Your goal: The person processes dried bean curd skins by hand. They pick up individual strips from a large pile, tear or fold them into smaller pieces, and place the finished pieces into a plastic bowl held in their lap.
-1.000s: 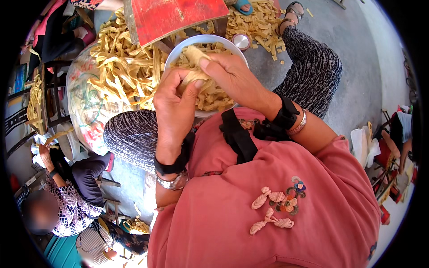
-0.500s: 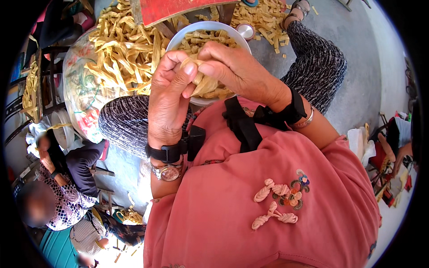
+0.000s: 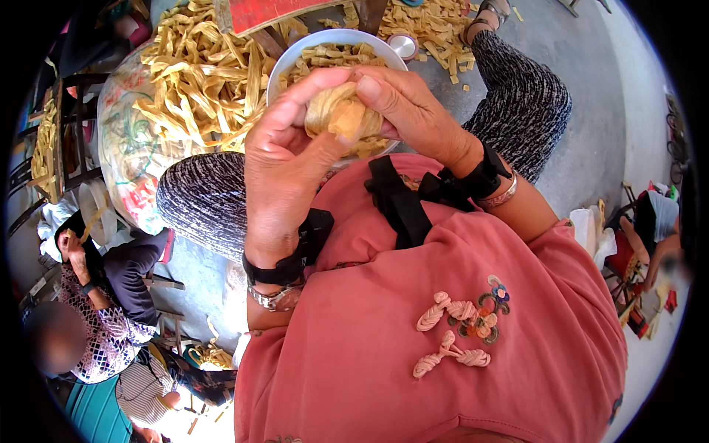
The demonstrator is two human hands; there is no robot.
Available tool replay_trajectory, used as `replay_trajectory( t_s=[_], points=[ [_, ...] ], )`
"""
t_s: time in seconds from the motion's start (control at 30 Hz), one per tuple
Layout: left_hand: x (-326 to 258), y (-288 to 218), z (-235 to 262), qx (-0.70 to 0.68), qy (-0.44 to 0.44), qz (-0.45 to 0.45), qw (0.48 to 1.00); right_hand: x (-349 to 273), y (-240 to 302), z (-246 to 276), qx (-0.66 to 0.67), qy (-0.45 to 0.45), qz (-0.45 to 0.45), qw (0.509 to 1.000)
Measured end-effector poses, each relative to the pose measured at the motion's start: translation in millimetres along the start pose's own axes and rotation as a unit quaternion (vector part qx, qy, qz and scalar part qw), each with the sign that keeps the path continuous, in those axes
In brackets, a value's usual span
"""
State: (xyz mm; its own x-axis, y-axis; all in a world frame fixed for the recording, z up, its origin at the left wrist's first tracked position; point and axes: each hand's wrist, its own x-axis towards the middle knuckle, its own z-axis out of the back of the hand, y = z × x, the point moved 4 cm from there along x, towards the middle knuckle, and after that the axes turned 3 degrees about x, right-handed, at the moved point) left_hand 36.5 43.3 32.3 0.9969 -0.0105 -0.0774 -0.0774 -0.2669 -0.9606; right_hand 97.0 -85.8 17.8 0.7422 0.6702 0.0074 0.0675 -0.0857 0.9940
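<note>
A rounded, folded bundle of pale yellow strip (image 3: pixel 332 107) sits between both my hands over the basin. My left hand (image 3: pixel 281 166) is closed round its left and lower side, the thumb pressing on its front. My right hand (image 3: pixel 413 111) grips the bundle from the right, its thumb on the top edge; its other fingers are mostly hidden behind. Below the hands stands a whitish basin (image 3: pixel 284 63), holding many short folded yellow pieces (image 3: pixel 340 55).
Long loose yellow strips (image 3: pixel 199 81) lie heaped on plastic sheeting (image 3: pixel 122 140) at the left. A red board (image 3: pixel 269 11) juts in above the basin. Cut pieces (image 3: pixel 436 44) and a round silvery lid-like thing (image 3: pixel 402 46) lie beyond. A seated person (image 3: pixel 111 317) handles strip at lower left.
My left hand has turned and now wraps the strip, which has become a rounder, thicker bundle. My right thumb has shifted onto its top. The view has moved slightly.
</note>
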Motion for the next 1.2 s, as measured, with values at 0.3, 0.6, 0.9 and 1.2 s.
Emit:
replay_trajectory(
  t_s=[0.3,0.6,0.9,1.2],
  points=[
    [8,9,-3,0.212,-0.069,-0.087,0.971,-3,-4,-5,-0.008,-0.006,-0.033,0.999],
    [5,21,-10,-0.123,0.016,0.086,0.989,-2,-9,6,-0.08,-0.032,0.075,0.993],
    [9,33,-14,-0.225,0.123,0.148,0.955,-10,-16,16,-0.064,-0.034,0.002,0.997],
    [7,37,-10,-0.286,0.095,0.135,0.944,-33,-14,41,-0.131,-0.116,-0.029,0.984]
  ],
)
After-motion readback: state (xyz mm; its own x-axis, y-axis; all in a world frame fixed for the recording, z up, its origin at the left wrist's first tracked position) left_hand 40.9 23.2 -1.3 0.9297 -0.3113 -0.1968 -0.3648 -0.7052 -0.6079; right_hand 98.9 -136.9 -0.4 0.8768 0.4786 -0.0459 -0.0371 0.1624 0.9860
